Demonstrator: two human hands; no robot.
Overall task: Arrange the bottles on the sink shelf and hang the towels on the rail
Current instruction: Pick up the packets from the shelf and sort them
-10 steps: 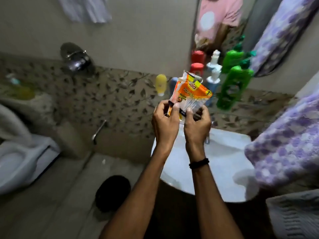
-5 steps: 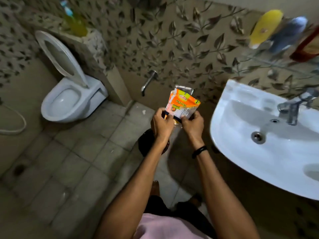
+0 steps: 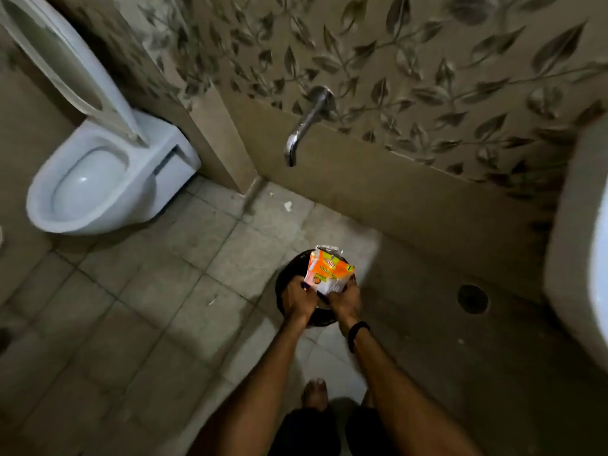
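The room is dim and brownish, brightest on the white toilet (image 3: 158, 169) at the far left and on the packet (image 3: 329, 273) in the middle, while the floor under the sink (image 3: 572, 258) at the right lies in deep shadow. A small glint sits on the metal spout (image 3: 307, 123) on the far wall. The whole frame is soft with motion blur, and the wide lens bows lines near the edges.

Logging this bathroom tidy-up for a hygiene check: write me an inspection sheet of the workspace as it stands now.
Surface: tiled floor, dimly lit.
Job's things: nothing seen.
Clutter: orange packet held over a black bin; white scraps on the floor near the wall.
Grippers: left hand and right hand both grip the packet's lower edge.
Cables: nothing seen.
Surroundings: toilet with lid up, wall tap, sink edge at right, floor drain.
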